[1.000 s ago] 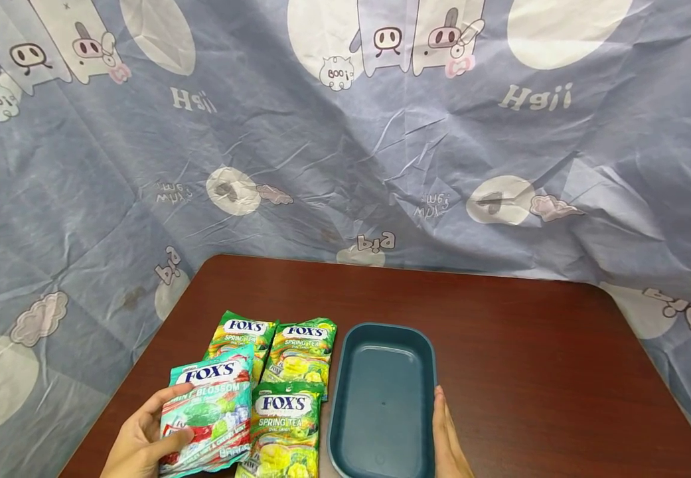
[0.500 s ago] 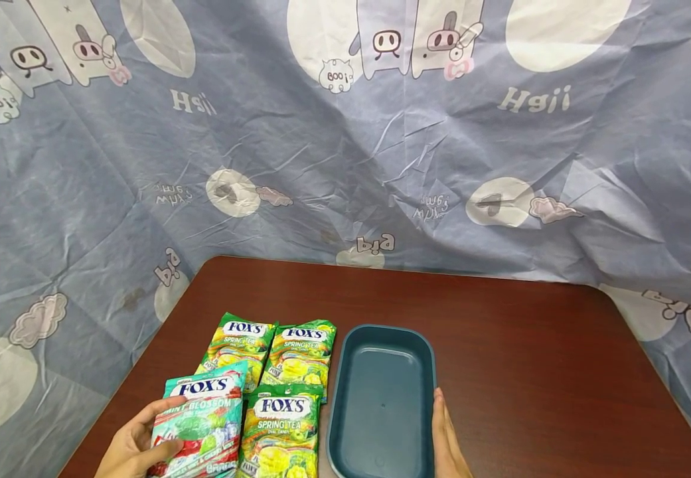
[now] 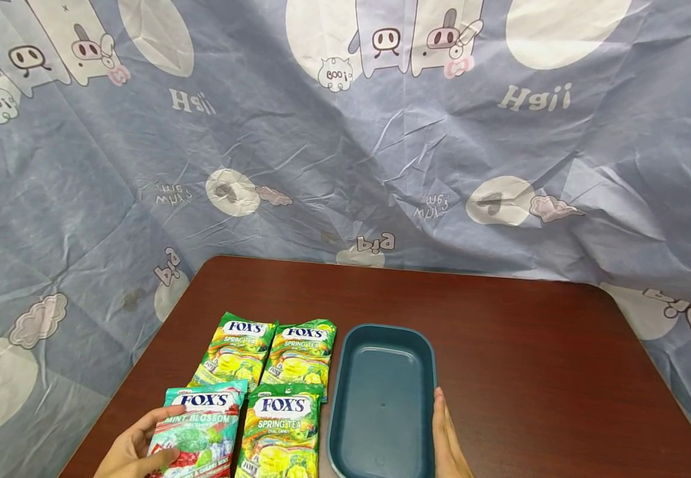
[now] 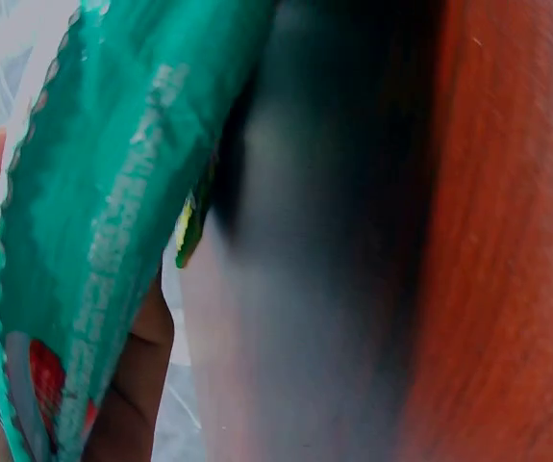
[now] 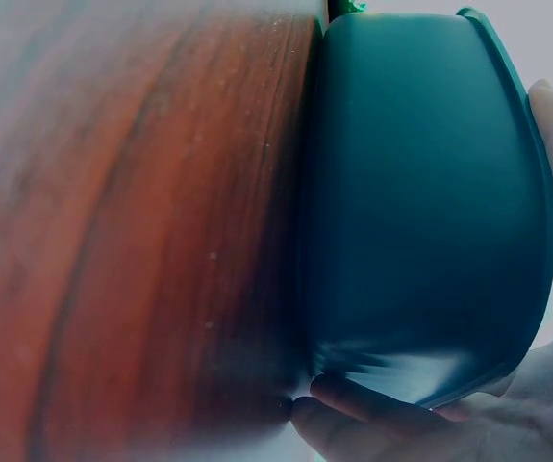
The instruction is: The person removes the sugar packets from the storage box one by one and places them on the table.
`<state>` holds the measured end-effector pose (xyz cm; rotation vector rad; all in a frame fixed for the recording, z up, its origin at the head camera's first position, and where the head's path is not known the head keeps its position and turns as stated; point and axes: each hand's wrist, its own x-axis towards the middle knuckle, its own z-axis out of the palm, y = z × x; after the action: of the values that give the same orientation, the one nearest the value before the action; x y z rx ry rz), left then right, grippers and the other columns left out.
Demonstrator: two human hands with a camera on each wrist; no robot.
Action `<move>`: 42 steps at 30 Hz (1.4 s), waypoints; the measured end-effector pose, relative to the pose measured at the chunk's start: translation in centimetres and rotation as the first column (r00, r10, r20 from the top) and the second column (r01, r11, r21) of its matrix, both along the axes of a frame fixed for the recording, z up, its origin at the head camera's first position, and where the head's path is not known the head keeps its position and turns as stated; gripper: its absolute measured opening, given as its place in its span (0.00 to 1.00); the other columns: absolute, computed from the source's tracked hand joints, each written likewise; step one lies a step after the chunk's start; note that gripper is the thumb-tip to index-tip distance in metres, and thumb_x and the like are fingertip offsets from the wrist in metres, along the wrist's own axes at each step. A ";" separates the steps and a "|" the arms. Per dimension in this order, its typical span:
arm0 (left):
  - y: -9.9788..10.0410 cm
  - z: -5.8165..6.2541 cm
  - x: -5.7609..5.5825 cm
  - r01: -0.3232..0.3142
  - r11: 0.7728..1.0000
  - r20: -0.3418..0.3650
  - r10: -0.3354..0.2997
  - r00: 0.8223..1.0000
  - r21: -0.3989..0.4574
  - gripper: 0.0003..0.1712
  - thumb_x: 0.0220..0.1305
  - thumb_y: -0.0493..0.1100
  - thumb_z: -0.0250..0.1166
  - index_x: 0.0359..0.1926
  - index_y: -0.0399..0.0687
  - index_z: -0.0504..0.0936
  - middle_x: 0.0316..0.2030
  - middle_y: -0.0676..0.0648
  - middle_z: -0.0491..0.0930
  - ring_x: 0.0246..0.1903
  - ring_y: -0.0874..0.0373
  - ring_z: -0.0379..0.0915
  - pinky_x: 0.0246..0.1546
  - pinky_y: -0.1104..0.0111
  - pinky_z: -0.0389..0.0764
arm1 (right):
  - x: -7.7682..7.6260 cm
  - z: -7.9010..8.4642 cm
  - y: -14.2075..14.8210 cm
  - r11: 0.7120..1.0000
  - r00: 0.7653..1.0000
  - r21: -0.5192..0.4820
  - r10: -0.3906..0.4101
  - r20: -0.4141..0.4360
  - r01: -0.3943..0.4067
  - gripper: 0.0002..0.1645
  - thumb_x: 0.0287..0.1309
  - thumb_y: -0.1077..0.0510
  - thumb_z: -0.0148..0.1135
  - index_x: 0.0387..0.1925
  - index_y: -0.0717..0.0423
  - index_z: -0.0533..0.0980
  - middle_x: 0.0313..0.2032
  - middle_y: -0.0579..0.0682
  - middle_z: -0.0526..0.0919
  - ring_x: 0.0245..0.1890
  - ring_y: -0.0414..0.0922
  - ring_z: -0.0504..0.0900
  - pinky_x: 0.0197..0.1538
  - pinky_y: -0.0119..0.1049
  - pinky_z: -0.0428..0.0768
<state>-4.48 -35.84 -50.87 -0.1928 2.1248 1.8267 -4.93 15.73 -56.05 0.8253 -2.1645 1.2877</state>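
Observation:
My left hand [image 3: 133, 445] grips a teal Fox's Mint Blossom candy bag [image 3: 197, 428] by its left side, thumb on the front. The left wrist view shows the teal bag [image 4: 127, 183] edge-on, standing clear of the table there. Close to its right lies a green Fox's Spring Tea candy bag [image 3: 279, 431]. Two more Spring Tea bags [image 3: 236, 352] [image 3: 299, 352] lie side by side behind. My right hand [image 3: 448, 438] rests against the right wall of a dark blue-green plastic container [image 3: 333, 411], fingers straight along it. In the right wrist view fingertips [image 5: 329, 414] touch its outer wall.
All of this is on a reddish-brown wooden table [image 3: 530, 372] with rounded far corners. A grey-blue printed cloth [image 3: 345, 153] hangs behind and at the left side. Nothing is inside the container.
My left hand has brought the teal bag down and slightly left, toward the near-left table, uncovering more of the Spring Tea bags. The right hand and the container have stayed in place.

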 end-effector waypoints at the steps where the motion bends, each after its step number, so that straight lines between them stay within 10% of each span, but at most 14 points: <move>1: -0.1 -0.2 0.0 0.007 1.000 0.007 -0.007 1.000 0.000 0.30 0.67 0.37 0.67 0.56 0.83 0.77 0.53 0.71 0.68 0.17 0.52 0.60 0.31 0.59 0.82 | 0.0 0.0 0.0 1.000 1.000 0.000 -0.001 0.000 0.001 0.68 0.67 0.22 0.39 0.74 0.81 0.41 0.77 0.74 0.39 0.79 0.53 0.38 0.74 0.26 0.43; 7: -0.5 -0.9 -0.3 0.042 0.997 0.066 -0.046 0.997 0.061 0.30 0.68 0.37 0.66 0.54 0.87 0.77 0.52 0.72 0.72 0.21 0.59 0.68 0.32 0.60 0.82 | 0.2 0.2 0.1 1.000 1.000 0.001 0.002 0.013 -0.002 0.68 0.67 0.22 0.40 0.74 0.81 0.41 0.77 0.74 0.40 0.79 0.54 0.38 0.73 0.26 0.44; 14: -0.8 -1.6 -0.6 0.047 0.995 0.058 -0.053 0.997 0.093 0.31 0.68 0.34 0.64 0.53 0.85 0.78 0.51 0.78 0.72 0.17 0.52 0.52 0.29 0.62 0.79 | 0.2 0.5 0.1 1.000 1.000 0.004 0.014 0.027 -0.014 0.67 0.68 0.23 0.40 0.74 0.80 0.39 0.76 0.74 0.38 0.79 0.54 0.37 0.73 0.25 0.43; 18: -0.5 -1.6 -0.6 0.032 0.997 0.067 -0.037 0.997 0.069 0.31 0.66 0.34 0.66 0.54 0.83 0.78 0.57 0.66 0.71 0.16 0.55 0.53 0.26 0.62 0.79 | 0.2 0.6 0.1 1.000 0.999 0.010 0.001 0.032 -0.002 0.67 0.68 0.22 0.40 0.75 0.80 0.40 0.77 0.73 0.39 0.80 0.53 0.37 0.73 0.25 0.43; 25: 0.8 -1.3 -0.8 0.052 0.995 0.052 -0.048 0.998 -0.086 0.39 0.64 0.38 0.70 0.71 0.34 0.65 0.65 0.27 0.66 0.34 0.54 0.78 0.36 0.58 0.83 | 0.3 0.6 0.1 1.000 0.999 0.018 -0.015 0.041 0.014 0.68 0.67 0.22 0.41 0.75 0.79 0.40 0.77 0.72 0.40 0.80 0.52 0.38 0.73 0.25 0.44; 42: 1.7 -0.9 -1.5 0.043 0.997 0.092 -0.037 0.995 -0.064 0.44 0.61 0.34 0.71 0.71 0.27 0.58 0.49 0.42 0.80 0.44 0.43 0.82 0.43 0.53 0.84 | 0.3 0.5 -0.1 1.000 0.999 -0.003 -0.008 0.043 0.009 0.68 0.67 0.21 0.40 0.75 0.78 0.40 0.77 0.71 0.39 0.80 0.51 0.38 0.73 0.24 0.44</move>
<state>-5.96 -34.13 -51.80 -0.2421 2.1125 1.6937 -4.60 15.67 -55.56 0.7929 -2.1965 1.3162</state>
